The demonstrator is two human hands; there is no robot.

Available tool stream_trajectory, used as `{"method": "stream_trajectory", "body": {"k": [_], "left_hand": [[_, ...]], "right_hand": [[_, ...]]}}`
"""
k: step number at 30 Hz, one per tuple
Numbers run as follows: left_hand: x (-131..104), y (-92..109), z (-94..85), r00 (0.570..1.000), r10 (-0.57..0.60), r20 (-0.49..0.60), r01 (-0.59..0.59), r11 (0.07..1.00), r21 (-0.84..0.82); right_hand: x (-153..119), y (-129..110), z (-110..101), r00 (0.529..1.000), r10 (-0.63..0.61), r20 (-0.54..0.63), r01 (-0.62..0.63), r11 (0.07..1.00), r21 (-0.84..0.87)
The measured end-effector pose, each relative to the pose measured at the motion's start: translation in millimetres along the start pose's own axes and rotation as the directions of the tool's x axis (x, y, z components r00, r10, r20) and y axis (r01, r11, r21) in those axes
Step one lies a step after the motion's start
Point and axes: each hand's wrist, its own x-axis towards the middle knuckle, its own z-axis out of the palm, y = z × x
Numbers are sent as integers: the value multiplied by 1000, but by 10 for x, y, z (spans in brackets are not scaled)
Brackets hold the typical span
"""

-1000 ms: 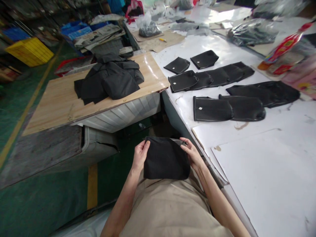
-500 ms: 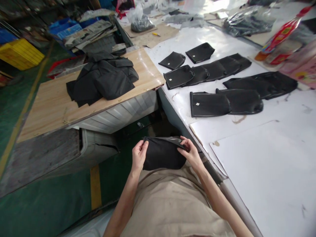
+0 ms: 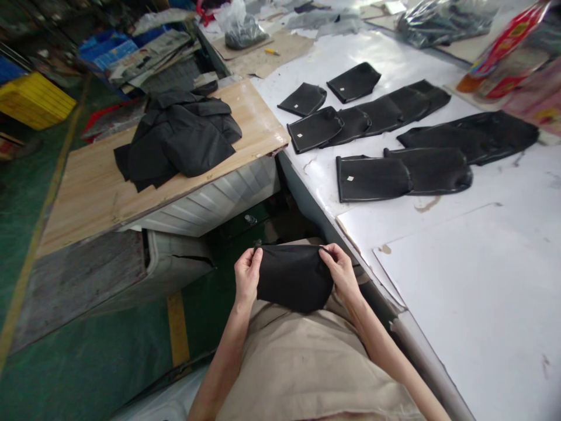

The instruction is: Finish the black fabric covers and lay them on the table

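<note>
A black fabric piece hangs stretched between my two hands, just above my lap. My left hand pinches its upper left corner, and my right hand pinches the upper right corner. The top edge runs nearly straight; the lower right is rounded. On the white table to the right, similar black pieces lie in overlapping rows, some with small white marks. A loose heap of black fabric rests on the wooden board at the left.
Beyond the black pieces stand a red bottle and a clear bag of dark items. Another plastic bag and a yellow pen lie at the back. A yellow crate is far left.
The fabric's top edge, with a shiny flap showing before, is now pulled straight and closed. My right hand has shifted its grip to the corner. The view has moved slightly.
</note>
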Motion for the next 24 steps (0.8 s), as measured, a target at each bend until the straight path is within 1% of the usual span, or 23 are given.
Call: {"method": "stream_trajectory", "body": {"k": [4, 7, 12, 19, 24], "left_hand": [[-11, -29, 34, 999, -9, -35, 6, 995, -101], [-26, -7, 58, 997, -25, -69, 13, 987, -161], [-68, 82, 87, 995, -28, -95, 8, 979, -205], [-118, 130, 133, 986, -51, -161, 8, 967, -253], [-130, 160, 133, 979, -72, -193, 16, 962, -274]], "right_hand": [[-2, -4, 19, 999, -38, -24, 40, 997, 62], [1, -9, 17, 998, -43, -36, 46, 995, 84], [7, -26, -1, 998, -42, -42, 45, 996, 83], [12, -15, 1, 996, -53, -69, 65, 980, 190], [7, -29, 8, 993, -68, -99, 89, 971, 223]]}}
